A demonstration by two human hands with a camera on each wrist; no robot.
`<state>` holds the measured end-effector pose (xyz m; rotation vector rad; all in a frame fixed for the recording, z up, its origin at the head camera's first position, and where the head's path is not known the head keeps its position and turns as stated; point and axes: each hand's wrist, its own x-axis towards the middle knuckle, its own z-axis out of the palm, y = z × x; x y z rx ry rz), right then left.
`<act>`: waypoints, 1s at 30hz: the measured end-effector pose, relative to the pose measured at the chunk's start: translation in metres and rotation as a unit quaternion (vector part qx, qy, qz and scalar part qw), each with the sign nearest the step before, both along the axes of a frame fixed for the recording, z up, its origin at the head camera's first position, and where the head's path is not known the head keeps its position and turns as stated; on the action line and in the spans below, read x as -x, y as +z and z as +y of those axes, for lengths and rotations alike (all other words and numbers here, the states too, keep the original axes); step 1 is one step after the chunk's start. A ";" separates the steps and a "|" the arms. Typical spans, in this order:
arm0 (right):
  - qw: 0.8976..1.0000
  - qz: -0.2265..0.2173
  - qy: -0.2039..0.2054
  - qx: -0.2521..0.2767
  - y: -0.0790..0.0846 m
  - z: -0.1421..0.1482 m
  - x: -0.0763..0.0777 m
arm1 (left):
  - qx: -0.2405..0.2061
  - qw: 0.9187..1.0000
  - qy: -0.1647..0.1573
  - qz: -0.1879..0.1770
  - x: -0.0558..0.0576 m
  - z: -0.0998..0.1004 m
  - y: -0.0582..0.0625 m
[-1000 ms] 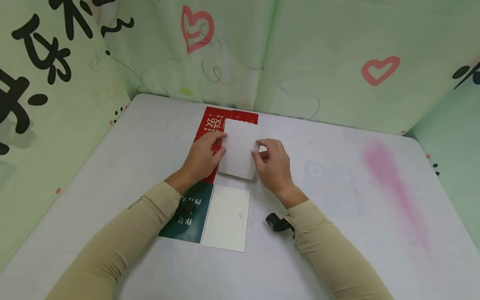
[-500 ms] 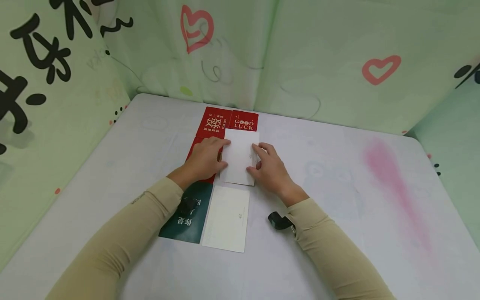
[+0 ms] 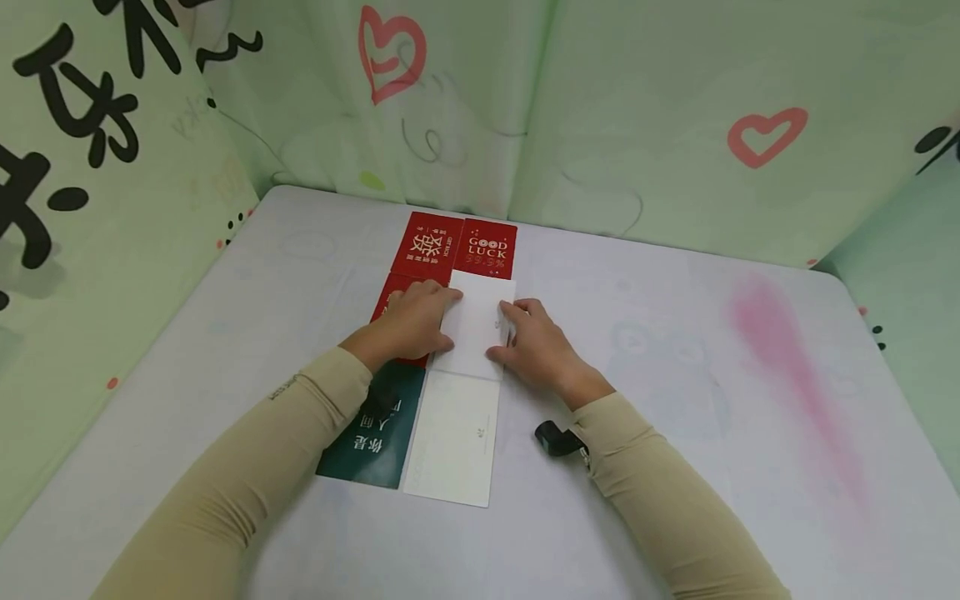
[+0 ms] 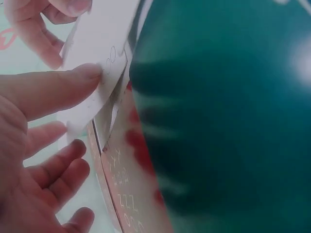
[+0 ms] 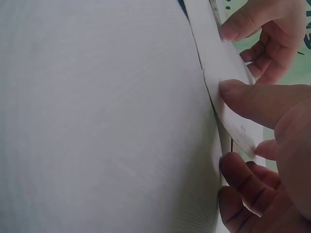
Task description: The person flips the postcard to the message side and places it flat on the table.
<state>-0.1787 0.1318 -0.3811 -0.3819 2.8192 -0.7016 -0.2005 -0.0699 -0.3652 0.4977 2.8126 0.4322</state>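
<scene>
A white card (image 3: 474,329) with a small printed mark lies between my hands. My left hand (image 3: 414,321) holds its left edge, thumb on the face and fingertip at the side. On the opposite edge, my right hand (image 3: 543,346) pinches with thumb and forefinger. The near edge of this card meets another white card (image 3: 450,442) lying flat. In the right wrist view the held card (image 5: 233,107) looks slightly bowed. A red card (image 3: 386,292) shows partly beneath my left hand. Beyond the white card lies a red "GOOD LUCK" card (image 3: 487,246).
At the upper left of the group is another red card (image 3: 427,243) with a large character. A dark green card (image 3: 375,442) lies below my left forearm. The white tabletop (image 3: 675,400) has a pink smear on its right; a green curtain (image 3: 637,100) hangs behind.
Both hands have brought the white card towards the near white card and lowered it. The "GOOD LUCK" card, mostly covered before, now shows almost fully. The other cards have stayed put.
</scene>
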 end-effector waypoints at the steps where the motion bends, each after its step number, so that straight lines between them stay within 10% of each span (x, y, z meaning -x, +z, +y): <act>1: 1.000 -0.003 0.001 -0.003 0.000 0.000 0.000 | 0.003 1.000 -0.001 -0.004 0.000 0.000 0.000; 30: 0.999 -0.029 0.033 -0.030 -0.002 0.001 0.005 | 0.014 0.999 -0.020 -0.039 -0.001 -0.004 -0.001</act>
